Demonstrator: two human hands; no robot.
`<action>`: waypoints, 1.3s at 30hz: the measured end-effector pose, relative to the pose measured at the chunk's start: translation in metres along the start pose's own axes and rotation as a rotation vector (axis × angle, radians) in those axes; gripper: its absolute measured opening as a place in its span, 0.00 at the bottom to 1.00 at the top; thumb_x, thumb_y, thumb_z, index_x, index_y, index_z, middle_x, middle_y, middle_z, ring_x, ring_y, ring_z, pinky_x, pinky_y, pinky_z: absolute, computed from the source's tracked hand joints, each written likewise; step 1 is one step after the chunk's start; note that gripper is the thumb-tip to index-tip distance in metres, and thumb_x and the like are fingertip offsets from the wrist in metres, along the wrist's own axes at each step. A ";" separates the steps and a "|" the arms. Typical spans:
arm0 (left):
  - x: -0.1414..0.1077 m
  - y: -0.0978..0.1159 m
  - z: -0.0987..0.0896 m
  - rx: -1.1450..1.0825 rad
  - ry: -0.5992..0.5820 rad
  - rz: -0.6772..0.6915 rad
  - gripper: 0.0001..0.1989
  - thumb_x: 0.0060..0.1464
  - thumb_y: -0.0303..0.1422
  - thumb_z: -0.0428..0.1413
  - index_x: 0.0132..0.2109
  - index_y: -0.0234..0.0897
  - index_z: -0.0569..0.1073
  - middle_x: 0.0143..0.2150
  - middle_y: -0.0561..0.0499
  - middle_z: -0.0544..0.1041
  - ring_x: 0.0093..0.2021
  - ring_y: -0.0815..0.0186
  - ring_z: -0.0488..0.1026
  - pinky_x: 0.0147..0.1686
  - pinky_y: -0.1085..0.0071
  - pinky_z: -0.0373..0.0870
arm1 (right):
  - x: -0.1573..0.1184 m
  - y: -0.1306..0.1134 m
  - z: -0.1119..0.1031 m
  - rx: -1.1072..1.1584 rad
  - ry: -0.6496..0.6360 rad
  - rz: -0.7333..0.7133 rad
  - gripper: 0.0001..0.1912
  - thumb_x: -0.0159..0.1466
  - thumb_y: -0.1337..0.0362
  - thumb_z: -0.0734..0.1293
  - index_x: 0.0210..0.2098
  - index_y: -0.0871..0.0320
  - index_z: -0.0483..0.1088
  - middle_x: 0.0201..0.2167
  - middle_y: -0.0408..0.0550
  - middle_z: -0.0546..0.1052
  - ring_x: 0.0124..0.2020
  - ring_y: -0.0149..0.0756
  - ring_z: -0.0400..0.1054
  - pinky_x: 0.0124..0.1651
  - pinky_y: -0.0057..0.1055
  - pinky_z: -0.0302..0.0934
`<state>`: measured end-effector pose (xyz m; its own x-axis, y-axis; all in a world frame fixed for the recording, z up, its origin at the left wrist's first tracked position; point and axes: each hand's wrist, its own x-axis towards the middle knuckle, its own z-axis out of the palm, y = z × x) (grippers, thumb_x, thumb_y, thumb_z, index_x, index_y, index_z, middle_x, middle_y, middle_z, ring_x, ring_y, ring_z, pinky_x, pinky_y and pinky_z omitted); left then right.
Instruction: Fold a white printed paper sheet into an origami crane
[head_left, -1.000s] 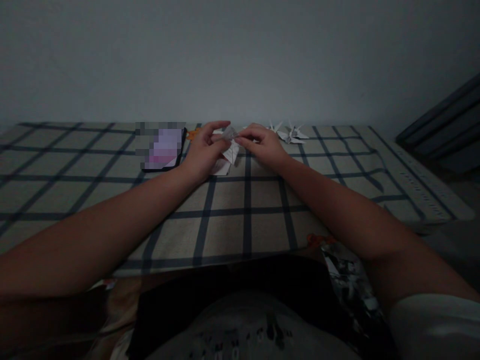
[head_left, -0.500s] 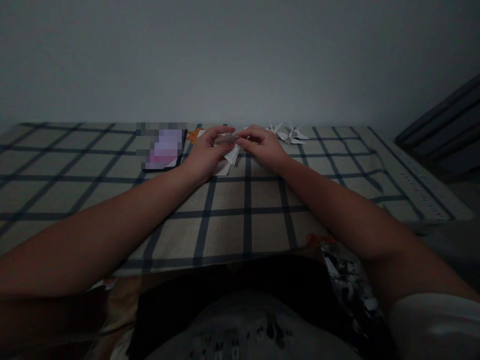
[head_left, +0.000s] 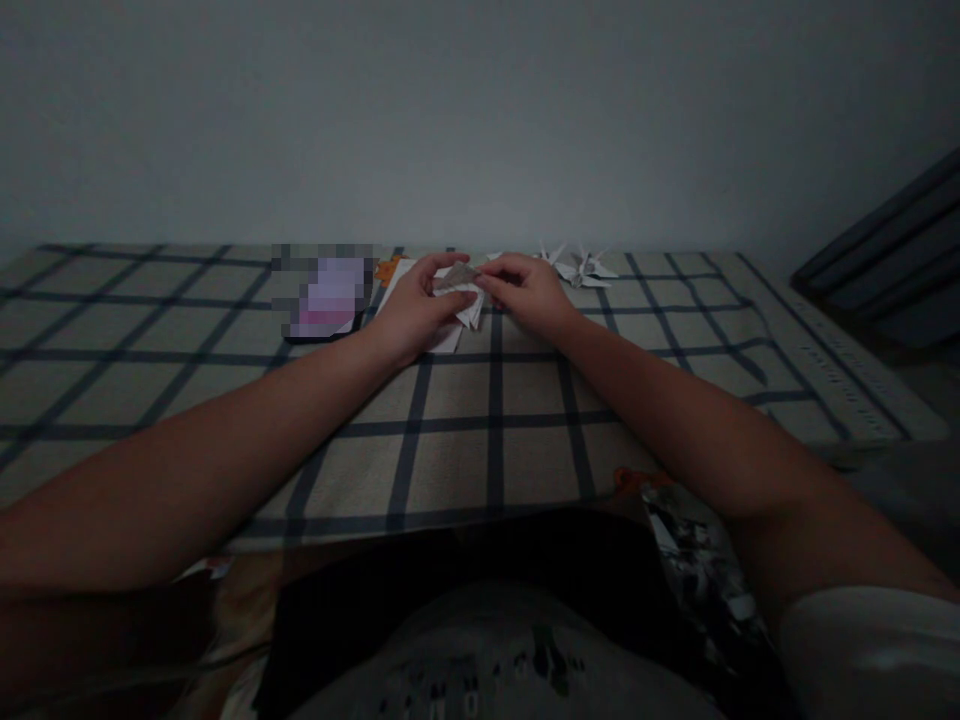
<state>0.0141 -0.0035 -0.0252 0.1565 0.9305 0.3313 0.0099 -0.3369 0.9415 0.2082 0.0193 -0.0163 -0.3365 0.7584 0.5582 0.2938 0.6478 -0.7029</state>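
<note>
Between my two hands is a small folded paper (head_left: pixel 466 310), whitish with a greyer upper part. My left hand (head_left: pixel 424 305) grips it from the left, thumb below and fingers above. On the other side, the thumb and fingertips of my right hand (head_left: pixel 525 290) pinch its right tip. White paper sheets (head_left: pixel 446 340) lie flat on the cloth under my left hand. Just beyond my right hand sit folded white paper cranes (head_left: pixel 583 268), with pointed wings.
A checked cloth (head_left: pixel 457 455) covers the table, which meets a plain wall. Left of my left hand lies a phone-like object (head_left: pixel 330 295) with a blurred screen. An orange item (head_left: pixel 388 271) is behind the sheets. A dark slatted object (head_left: pixel 892 260) stands at the right.
The folded paper has tilted so that more of its surface shows. My left hand has shifted slightly left, uncovering more of the sheets, and my right fingers have moved a little.
</note>
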 end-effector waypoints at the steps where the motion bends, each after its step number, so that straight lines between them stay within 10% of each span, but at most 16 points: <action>1: 0.000 0.001 0.000 0.006 0.002 -0.005 0.26 0.48 0.30 0.68 0.55 0.41 0.75 0.43 0.46 0.81 0.42 0.57 0.83 0.38 0.63 0.81 | 0.000 0.001 0.001 0.020 -0.009 0.004 0.14 0.67 0.53 0.72 0.40 0.58 0.80 0.34 0.46 0.78 0.38 0.35 0.71 0.46 0.35 0.67; 15: 0.004 -0.008 -0.003 0.023 0.059 0.021 0.37 0.49 0.35 0.71 0.65 0.45 0.68 0.45 0.46 0.83 0.42 0.57 0.84 0.41 0.62 0.80 | -0.002 0.006 0.006 0.211 -0.055 0.154 0.19 0.69 0.54 0.71 0.56 0.54 0.70 0.31 0.39 0.75 0.28 0.27 0.68 0.32 0.25 0.64; 22: 0.009 -0.005 -0.003 -0.137 0.112 -0.059 0.41 0.46 0.29 0.71 0.66 0.42 0.66 0.45 0.45 0.82 0.51 0.50 0.83 0.47 0.59 0.80 | -0.006 -0.015 0.004 0.210 -0.214 0.221 0.14 0.74 0.60 0.68 0.32 0.60 0.71 0.27 0.42 0.75 0.28 0.24 0.68 0.34 0.22 0.64; 39: 0.003 0.005 0.001 -0.242 0.153 -0.122 0.35 0.52 0.28 0.70 0.65 0.45 0.68 0.46 0.47 0.84 0.45 0.58 0.84 0.45 0.63 0.82 | -0.006 -0.022 0.003 0.156 -0.208 0.230 0.16 0.71 0.57 0.70 0.32 0.61 0.73 0.23 0.41 0.74 0.26 0.26 0.68 0.32 0.23 0.61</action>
<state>0.0159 -0.0022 -0.0199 0.0181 0.9789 0.2033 -0.2185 -0.1946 0.9562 0.2013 0.0000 -0.0058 -0.4571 0.8419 0.2867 0.2478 0.4302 -0.8681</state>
